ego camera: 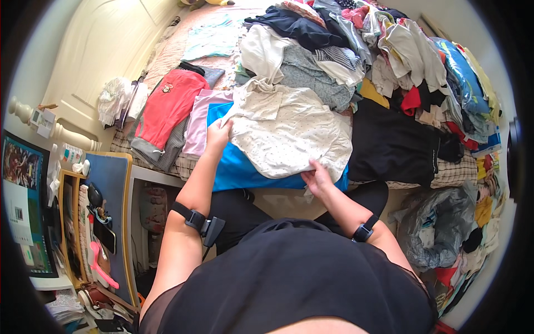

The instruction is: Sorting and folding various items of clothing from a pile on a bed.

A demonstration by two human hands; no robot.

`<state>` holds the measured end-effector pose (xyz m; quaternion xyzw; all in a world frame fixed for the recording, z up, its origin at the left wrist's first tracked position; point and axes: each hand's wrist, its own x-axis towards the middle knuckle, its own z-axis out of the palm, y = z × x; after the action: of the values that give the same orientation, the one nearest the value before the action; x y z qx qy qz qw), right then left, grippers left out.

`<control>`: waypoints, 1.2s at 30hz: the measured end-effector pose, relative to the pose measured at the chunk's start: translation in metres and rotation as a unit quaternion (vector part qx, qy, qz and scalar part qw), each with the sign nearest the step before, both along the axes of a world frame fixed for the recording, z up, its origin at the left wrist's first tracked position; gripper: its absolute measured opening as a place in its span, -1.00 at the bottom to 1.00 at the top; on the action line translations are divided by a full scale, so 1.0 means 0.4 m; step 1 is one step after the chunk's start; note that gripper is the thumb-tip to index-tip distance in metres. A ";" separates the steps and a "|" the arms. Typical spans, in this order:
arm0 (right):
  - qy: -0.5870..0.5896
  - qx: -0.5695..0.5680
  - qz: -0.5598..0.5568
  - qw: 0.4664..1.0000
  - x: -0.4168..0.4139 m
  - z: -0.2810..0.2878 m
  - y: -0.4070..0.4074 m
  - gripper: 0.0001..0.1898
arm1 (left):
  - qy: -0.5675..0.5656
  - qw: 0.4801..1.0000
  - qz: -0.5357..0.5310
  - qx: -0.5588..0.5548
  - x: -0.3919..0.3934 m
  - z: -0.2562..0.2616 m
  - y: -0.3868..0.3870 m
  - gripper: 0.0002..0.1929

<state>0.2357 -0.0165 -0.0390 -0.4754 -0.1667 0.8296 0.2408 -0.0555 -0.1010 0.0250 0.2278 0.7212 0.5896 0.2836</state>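
A white garment with small dark dots (288,125) lies spread before me over a bright blue cloth (246,171) at the front of the bed. My left hand (218,134) pinches the garment's left edge between thumb and fingers. At its lower right edge, my right hand (318,177) grips the hem, thumb on top and fingers beneath. One part of the garment is folded over near its top. Left of the blue cloth are a pink cloth (200,121) and a red garment with a grey cuff (171,104). A black garment (390,142) lies to the right.
A large heap of mixed clothes (325,46) covers the back right of the bed. A grey plastic bag (434,227) stands low on the right. On the left, a desk (119,200) holds a phone (104,237) and a pink comb-like item (101,267), beside a monitor (29,208).
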 end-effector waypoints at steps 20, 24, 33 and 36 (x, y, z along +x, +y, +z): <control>0.229 0.263 -0.041 0.936 0.302 0.609 0.214 -0.77 | -0.302 0.915 -0.125 0.236 0.139 0.397 -0.030 -0.66; 0.182 0.360 -0.048 0.914 0.246 0.612 0.292 -0.84 | -0.268 0.933 -0.063 0.231 0.076 0.377 0.007 -0.66; -0.012 0.640 -0.104 0.761 0.174 0.626 0.180 -0.64 | -0.046 0.955 -0.009 0.293 0.095 0.457 -0.116 -0.62; -0.082 0.582 -0.049 0.808 0.170 0.434 0.145 -0.53 | 0.028 0.987 0.024 0.156 0.086 0.235 -0.179 -0.70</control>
<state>0.3036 0.0417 0.1346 -0.3198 -0.6136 0.5227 0.4979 -0.0211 -0.1728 0.1189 0.2688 0.6332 0.6949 0.2097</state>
